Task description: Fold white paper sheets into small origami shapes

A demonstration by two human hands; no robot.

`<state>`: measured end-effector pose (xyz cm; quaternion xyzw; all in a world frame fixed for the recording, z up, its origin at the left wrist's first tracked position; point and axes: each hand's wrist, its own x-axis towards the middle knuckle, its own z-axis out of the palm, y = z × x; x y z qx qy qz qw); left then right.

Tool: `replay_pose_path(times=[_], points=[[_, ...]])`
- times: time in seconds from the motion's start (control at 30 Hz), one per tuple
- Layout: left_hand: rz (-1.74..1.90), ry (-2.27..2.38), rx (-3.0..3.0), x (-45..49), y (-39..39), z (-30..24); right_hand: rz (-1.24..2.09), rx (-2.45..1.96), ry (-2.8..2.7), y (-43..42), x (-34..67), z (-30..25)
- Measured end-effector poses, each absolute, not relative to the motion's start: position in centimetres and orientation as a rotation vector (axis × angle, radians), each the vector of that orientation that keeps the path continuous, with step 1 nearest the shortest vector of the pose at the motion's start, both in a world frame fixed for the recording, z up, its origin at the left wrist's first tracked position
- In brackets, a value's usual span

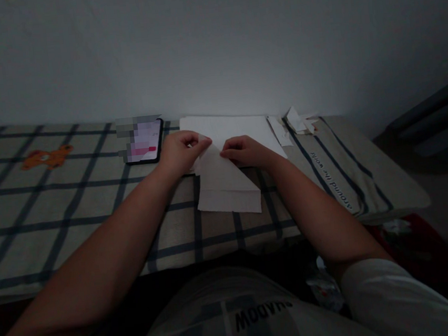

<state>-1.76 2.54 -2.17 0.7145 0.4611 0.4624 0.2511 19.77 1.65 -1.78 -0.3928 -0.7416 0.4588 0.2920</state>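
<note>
A sheet of white paper (pixel 225 177) with a crease across its lower part is held up between my hands, its wide end toward me. My left hand (pixel 180 150) pinches the narrower top of it between thumb and fingers. On the slanted right edge, my right hand (pixel 246 151) grips the same paper, also with thumb and fingertips. Behind my hands lies a stack of white paper (pixel 235 124) on the checked cloth, partly covered by them.
A phone (pixel 146 141) with its screen lit lies left of my hands. Farther left is an orange bear-shaped piece (pixel 47 157). Paper scraps (pixel 301 121) sit at the right back on the checked tablecloth (pixel 92 202). A wall rises behind; a red container (pixel 417 239) stands below right.
</note>
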Motion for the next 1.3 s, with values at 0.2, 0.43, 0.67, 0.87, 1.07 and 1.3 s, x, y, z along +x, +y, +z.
replay_pose_path(times=[0.2, 0.43, 0.67, 0.87, 1.07, 1.3], points=[[1.146, 1.146, 1.975, -1.2, 1.9, -2.4, 1.261, -0.989, -1.888, 2.0, 19.5, -2.3], [1.115, 1.100, 2.083, -0.9, 1.3, -2.2, 1.208, -1.058, -1.900, 2.0, 19.5, -2.2], [1.112, 1.058, 2.179, -0.9, 1.2, -2.3, 1.157, -1.070, -1.960, 1.3, 19.4, -1.5], [1.154, 1.065, 2.178, -0.9, 1.2, -2.1, 1.108, -1.033, -1.995, 1.2, 19.3, -1.3], [1.239, 1.108, 2.088, -1.1, 1.5, -1.6, 1.031, -1.010, -2.043, 1.2, 19.4, -1.2], [1.312, 1.129, 2.042, -1.3, 1.7, -1.5, 1.043, -1.019, -2.046, 1.5, 19.5, -1.4]])
